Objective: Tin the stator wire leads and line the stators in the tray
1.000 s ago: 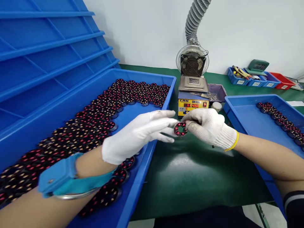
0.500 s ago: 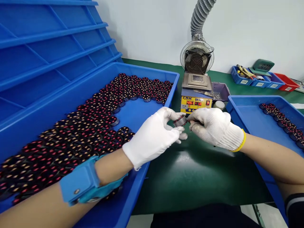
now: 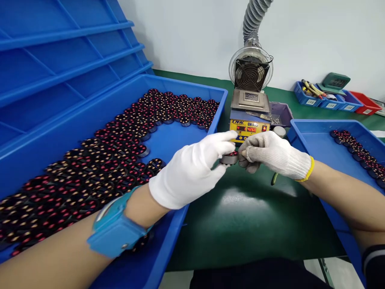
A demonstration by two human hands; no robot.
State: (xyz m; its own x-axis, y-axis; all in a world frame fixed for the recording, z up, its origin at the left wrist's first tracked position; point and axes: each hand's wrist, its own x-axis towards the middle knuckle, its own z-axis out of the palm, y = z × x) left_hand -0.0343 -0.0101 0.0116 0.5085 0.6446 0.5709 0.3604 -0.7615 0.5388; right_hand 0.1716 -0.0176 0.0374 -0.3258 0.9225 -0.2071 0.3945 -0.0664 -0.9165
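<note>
My left hand [image 3: 192, 168], in a white glove, grips a round part [image 3: 229, 158] by its edge. This part has a grey metal rim and a dark top with red dots. Close against its right side is my right hand [image 3: 264, 154], in a knitted glove with a yellow cuff. The right fingers are curled and pinched together, and what lies between them is hidden. A curved green handle end [image 3: 274, 178] shows just below the right palm; whether that hand holds it is unclear.
On the left, a large blue tray [image 3: 222, 108] holds many similar round parts. A yellow-fronted solder pot [image 3: 249, 127] with red digits stands ahead under a fume hose [image 3: 255, 20]. Another blue tray [image 3: 313, 140] with a row of parts is at right. Small bins [image 3: 365, 103] sit behind.
The round part has turned from tilted to nearly level in my left hand. My left fingers have shifted over its top. The green handle end now shows below my right hand.
</note>
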